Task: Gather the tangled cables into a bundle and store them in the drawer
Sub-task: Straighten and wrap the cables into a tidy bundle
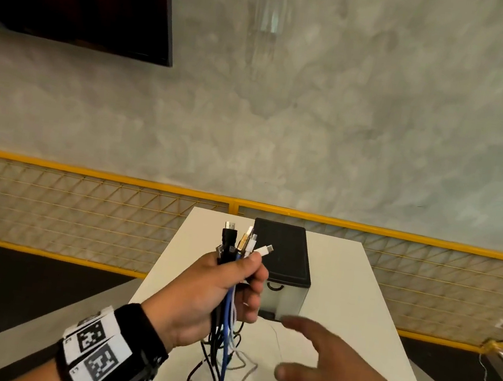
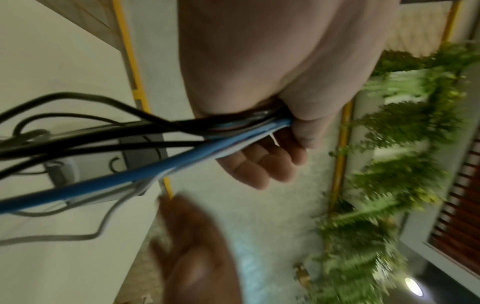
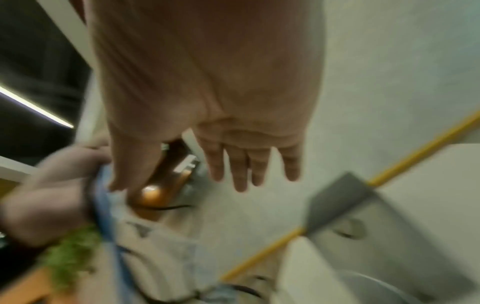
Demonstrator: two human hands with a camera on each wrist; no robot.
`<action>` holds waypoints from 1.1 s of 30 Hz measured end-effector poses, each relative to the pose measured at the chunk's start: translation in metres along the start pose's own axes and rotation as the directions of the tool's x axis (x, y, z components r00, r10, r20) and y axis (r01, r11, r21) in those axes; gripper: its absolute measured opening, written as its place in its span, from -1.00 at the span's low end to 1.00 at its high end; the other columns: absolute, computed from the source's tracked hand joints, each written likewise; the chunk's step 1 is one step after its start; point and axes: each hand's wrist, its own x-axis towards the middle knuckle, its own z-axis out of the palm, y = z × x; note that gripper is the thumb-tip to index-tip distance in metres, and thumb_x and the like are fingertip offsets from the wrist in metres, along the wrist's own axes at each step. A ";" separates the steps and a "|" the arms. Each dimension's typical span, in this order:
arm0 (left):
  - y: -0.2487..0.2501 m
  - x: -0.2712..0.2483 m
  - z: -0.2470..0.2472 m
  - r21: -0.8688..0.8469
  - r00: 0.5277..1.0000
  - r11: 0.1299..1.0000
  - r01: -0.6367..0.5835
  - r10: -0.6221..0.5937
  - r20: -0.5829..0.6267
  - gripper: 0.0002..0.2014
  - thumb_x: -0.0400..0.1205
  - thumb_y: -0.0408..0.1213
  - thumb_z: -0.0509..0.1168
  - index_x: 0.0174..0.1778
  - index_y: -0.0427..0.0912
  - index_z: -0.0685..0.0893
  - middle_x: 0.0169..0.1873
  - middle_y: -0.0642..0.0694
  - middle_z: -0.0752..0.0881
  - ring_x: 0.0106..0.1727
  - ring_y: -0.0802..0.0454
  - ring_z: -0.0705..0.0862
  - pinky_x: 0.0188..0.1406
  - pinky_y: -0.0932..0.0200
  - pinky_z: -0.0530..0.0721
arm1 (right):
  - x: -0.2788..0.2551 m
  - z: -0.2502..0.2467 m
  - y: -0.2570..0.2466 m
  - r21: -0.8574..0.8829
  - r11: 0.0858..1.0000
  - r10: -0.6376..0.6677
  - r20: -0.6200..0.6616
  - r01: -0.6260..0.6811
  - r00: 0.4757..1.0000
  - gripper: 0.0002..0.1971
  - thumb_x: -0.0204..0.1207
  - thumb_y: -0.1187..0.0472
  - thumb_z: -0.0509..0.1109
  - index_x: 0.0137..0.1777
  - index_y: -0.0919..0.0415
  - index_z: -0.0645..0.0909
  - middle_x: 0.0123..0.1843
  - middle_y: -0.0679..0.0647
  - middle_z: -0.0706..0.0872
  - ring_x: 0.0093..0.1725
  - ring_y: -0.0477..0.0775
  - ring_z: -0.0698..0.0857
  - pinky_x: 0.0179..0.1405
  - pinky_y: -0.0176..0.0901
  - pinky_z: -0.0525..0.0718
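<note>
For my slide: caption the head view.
Left hand grips gathered cables upright over the white table; open right hand hovers near the drawer box.

One cable bundle (image 1: 233,284), one drawer unit (image 1: 284,268), two hands.

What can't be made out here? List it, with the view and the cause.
- Cables: the head view's bottom edge cuts off the lower ends.
- Cable run inside the left hand: hidden by curled fingers in the head and left wrist views.
- Right hand: motion-blurred in every view, finger detail lost.
- Drawer unit: its front is partly hidden behind the left hand, and blurred in the right wrist view.
</note>
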 end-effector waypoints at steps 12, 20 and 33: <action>0.023 0.000 0.020 0.398 0.949 0.877 -0.270 0.313 -0.045 -0.68 0.52 0.10 0.33 -0.23 -0.06 0.83 0.05 -0.03 0.84 -0.02 0.24 0.79 -0.04 0.11 0.78 | 0.025 0.037 -0.073 0.288 0.873 -0.267 -0.394 0.394 0.879 -0.65 0.48 0.10 0.36 0.18 -0.31 0.42 0.06 -0.25 0.76 0.07 -0.27 0.74 0.15 -0.10 0.71; 0.022 -0.013 -0.004 0.323 0.959 0.911 -0.255 0.197 0.201 -0.82 0.52 -0.10 0.42 -0.10 -0.08 0.87 0.26 -0.04 0.78 0.36 0.06 0.69 0.28 0.17 0.60 | 0.028 0.043 -0.072 0.196 0.865 -0.344 -0.436 0.461 0.831 -0.60 0.57 0.06 0.13 0.31 -0.44 0.44 -0.38 -0.33 0.67 -0.36 -0.16 0.66 -0.32 -0.23 0.62; 0.040 0.003 -0.006 -0.380 0.979 0.905 -0.190 0.202 -0.007 -0.54 0.56 0.07 0.19 -0.33 -0.20 0.82 -0.19 -0.20 0.83 -0.29 -0.08 0.82 -0.09 -0.20 0.80 | 0.021 0.053 -0.057 0.593 0.772 -0.247 -0.054 0.230 0.967 -0.92 0.45 0.16 0.37 -0.15 -0.01 0.70 -0.45 -0.14 0.59 -0.43 -0.09 0.54 -0.33 -0.31 0.50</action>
